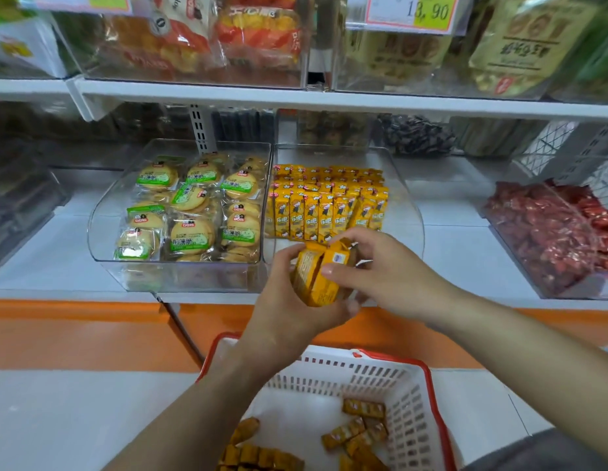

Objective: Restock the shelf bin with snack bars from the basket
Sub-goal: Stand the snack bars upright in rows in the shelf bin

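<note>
Head view: a person's two bare arms reach forward from the bottom edge towards a white shop shelf [465, 246].
Left hand [289, 300]: its grip is closed round a bundle of yellow-orange wrapped snack bars [317, 277], with the palm under the bundle's near left side, the fingers curled beneath it and the thumb on top.
Right hand [387, 277]: its grip is on the same bundle from the right, with the thumb lying across the front wrappers and the fingers curled over the far side.
Held bars: the bundle is in the air, tilted, just in front of the shelf bin's low front edge and above the basket.
Shelf bin: a clear plastic bin with a curved wall [409, 202] sits on the shelf. Matching yellow bars [326, 205] stand upright in tight rows at its back and middle, and a strip at the front is bare.
Basket: a white slotted plastic basket with a red rim [407, 399] sits below the hands, at the bottom of the view. Loose yellow-orange bars [360, 433] lie scattered on its floor.
Neighbouring bins: touching the shelf bin on the left, a clear bin [105, 215] holds round biscuits in green-labelled packets [190, 212]. Well apart on the right, another clear bin [499, 232] holds red-wrapped sweets [550, 232].
Upper shelf: blurred snack bags and a pink and yellow price tag [428, 10] reading 13,90.
</note>
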Demonstrator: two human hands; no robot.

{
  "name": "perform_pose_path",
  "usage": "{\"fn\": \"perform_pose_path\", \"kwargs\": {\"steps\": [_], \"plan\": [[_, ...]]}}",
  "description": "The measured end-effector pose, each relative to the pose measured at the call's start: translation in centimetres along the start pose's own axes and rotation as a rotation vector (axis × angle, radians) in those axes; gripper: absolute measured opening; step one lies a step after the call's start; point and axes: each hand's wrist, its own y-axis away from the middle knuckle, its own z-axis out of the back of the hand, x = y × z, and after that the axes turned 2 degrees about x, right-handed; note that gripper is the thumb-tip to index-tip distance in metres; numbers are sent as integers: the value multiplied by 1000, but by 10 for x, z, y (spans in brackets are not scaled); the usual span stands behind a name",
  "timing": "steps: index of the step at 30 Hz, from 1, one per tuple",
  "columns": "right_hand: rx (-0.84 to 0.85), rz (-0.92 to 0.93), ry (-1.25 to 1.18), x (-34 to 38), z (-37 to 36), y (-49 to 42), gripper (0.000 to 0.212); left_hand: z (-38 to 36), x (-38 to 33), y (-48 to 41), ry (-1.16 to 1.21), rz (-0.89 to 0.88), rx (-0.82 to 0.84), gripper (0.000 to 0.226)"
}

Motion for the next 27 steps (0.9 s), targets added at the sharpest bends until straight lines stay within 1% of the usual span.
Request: {"fn": "perform_pose_path", "kwargs": {"steps": [3,5,8,12,17,19,21,23,25,27], "plan": [[69,17,-163,-5,17,1,43,2,-4,2,55,78,-36,66],[122,38,-324,-8,31,4,48,7,-6,1,88,125,-56,57],[184,62,-516,-14,41,7,50,11,-7,0,102,183,-37,44],[200,78,-610,-17,39,6,49,12,-4,-1,75,212,-48,50],[163,60,-631,-18,42,4,47,11,-6,-6,110,212,-45,64],[150,37,-557,-19,44,3,40,11,-6,-7,106,197,-76,66],[124,24,-419,-20,45,1,32,12,-4,-8,97,177,-102,58],[73,21,-331,-22,43,-1,32,12,-3,-8,85,162,-109,46],[47,10,-336,-23,42,-2,34,13,-2,-9,67,152,-123,40],[73,-14,-371,-23,42,-3,40,13,-2,-10,62,143,-140,37]]}}
